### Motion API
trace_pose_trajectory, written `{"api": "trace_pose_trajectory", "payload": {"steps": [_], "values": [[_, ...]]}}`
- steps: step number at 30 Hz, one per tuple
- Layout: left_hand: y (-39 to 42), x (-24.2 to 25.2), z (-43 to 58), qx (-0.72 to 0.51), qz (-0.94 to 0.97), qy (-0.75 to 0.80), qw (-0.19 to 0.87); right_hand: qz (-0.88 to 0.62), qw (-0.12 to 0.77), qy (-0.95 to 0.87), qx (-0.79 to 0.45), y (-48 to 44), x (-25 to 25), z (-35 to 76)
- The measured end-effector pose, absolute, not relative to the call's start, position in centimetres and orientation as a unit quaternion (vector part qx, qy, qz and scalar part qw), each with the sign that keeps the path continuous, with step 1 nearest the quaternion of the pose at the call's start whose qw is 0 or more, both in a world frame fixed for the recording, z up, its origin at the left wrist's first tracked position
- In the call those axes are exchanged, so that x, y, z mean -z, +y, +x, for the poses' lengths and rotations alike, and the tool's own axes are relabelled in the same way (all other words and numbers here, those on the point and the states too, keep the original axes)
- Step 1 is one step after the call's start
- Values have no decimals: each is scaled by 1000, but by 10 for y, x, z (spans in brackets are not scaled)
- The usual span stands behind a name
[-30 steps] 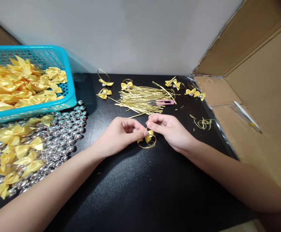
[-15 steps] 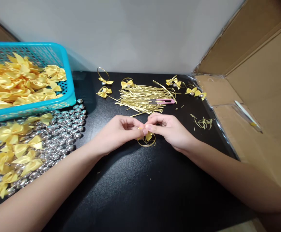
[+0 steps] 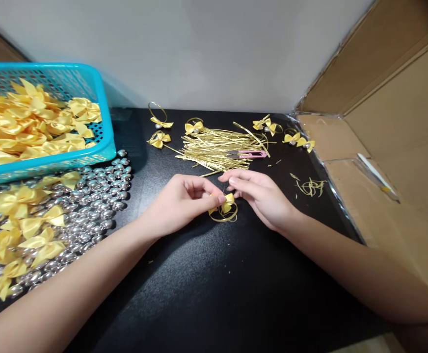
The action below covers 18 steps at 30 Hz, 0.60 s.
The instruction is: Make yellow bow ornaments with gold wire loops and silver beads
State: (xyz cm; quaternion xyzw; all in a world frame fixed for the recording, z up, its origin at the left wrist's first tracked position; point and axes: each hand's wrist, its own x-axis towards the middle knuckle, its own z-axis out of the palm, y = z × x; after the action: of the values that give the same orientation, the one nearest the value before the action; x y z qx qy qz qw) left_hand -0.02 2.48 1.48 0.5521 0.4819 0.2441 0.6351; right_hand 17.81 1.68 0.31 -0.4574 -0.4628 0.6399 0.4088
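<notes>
Between the thumb and fingers of my left hand (image 3: 190, 201) is a yellow ribbon bow (image 3: 228, 201). A gold twist tie (image 3: 224, 219) hangs in loops below the bow, its upper part hidden by my fingertips. My right hand (image 3: 260, 193) is just to the right of the bow, its thumb and fingers slightly apart, with nothing visible in them. Behind both hands lies a pile of gold twist ties (image 3: 217, 147), with a pink-handled cutter (image 3: 253, 154) resting on it.
A blue basket (image 3: 105, 117) full of yellow bows stands at the left. Silver beads (image 3: 103, 191) and loose bows (image 3: 44, 242) spread in front of it. Finished-looking bows with loops (image 3: 159, 122) lie along the back. Gold scraps (image 3: 311, 186) and a white pen-like tool (image 3: 378, 176) are at right.
My right hand has let go of the bow and its fingers have parted, moving slightly right. More of the bow shows. The left hand keeps its pinch in nearly the same spot.
</notes>
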Motion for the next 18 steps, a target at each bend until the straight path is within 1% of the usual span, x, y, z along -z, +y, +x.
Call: {"api": "trace_pose_trajectory", "payload": {"steps": [4,10,18], "values": [[24,-14,0,-239,552,479,639,-460,420,-511,-593,17,-4,179],[23,-9,-2,-239,553,465,648,-476,378,-558,-565,16,-1,179],[24,-12,-1,-226,545,473,654,-467,391,-577,-544,20,0,180]]}}
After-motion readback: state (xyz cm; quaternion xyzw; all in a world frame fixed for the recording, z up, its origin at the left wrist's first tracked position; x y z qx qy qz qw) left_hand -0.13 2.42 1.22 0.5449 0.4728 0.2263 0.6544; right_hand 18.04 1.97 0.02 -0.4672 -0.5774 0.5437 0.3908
